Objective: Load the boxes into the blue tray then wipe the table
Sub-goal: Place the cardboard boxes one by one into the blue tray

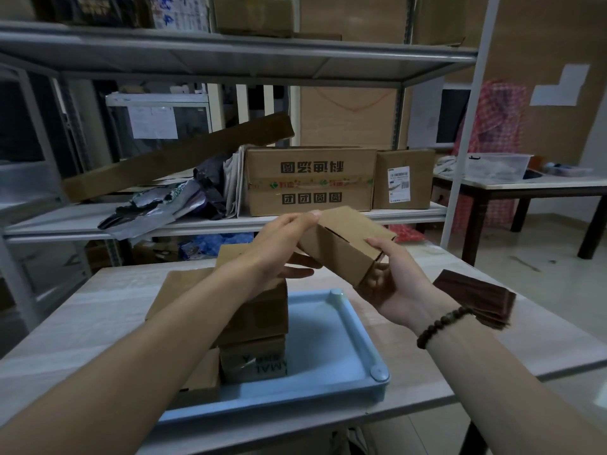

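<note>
Left hand [282, 244]: fingertips pinch the top corner of a small box [345, 244]. Right hand [397, 284] cups its near end, thumb on top. Box is plain brown corrugated card, tilted, held above the blue tray [358, 326]. Stacked boxes [259, 310] fill the tray's left side. Folded brown cloth [476, 297] lies on the table [98, 316], right.

Boxes [254, 310], perhaps three high, in tray [358, 336] on table [98, 316]; cloth [476, 297] to right.

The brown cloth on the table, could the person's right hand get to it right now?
Probably not yet: the right hand grips the small box with the left hand. Nothing lies between it and the brown cloth otherwise.
</note>
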`<state>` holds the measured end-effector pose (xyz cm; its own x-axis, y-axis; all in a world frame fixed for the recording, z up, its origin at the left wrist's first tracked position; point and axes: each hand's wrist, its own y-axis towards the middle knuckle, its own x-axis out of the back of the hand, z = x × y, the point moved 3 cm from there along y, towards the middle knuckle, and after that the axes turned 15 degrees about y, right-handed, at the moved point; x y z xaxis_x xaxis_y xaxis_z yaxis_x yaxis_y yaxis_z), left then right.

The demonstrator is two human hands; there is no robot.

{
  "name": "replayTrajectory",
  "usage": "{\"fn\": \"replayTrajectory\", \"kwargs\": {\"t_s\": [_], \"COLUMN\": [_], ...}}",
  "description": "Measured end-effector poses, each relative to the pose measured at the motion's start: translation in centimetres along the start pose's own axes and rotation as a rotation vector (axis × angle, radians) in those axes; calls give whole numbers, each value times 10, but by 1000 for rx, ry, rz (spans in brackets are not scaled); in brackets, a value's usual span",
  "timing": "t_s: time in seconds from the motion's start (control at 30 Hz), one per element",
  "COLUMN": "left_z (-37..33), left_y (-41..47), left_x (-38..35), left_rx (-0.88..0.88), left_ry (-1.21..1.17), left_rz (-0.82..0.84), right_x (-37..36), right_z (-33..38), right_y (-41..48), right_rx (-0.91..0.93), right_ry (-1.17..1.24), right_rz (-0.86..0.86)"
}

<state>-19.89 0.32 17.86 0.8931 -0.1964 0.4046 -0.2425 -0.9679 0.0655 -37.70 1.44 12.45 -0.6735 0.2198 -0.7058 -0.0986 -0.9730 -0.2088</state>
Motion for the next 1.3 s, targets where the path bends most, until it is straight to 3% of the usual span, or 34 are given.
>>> {"fn": "replayTrajectory", "kwargs": {"t_s": [0.3, 0.4, 0.6, 0.8, 1.1, 1.3], "left_z": [-1, 0, 1, -12, -18, -27], "left_y": [-3, -3, 3, 6, 15, 17], "left_x": [4, 10, 16, 13, 9, 10], "left_rx": [64, 44, -133, -258, -423, -609], "left_ry": [-15, 0, 80, 12, 22, 270], "left_rz": [42, 90, 106, 79, 64, -94], "right_x": [-2, -1, -6, -16, -14, -10], "right_z": [4, 11, 33, 61, 68, 65], "right_y": [-3, -2, 1, -5, 1, 14], "right_rx": [-9, 28, 185, 324, 408, 635], "right_ry": [-86, -170, -183, -215, -218, -328], "right_rz": [0, 80, 331, 461, 577, 590]}}
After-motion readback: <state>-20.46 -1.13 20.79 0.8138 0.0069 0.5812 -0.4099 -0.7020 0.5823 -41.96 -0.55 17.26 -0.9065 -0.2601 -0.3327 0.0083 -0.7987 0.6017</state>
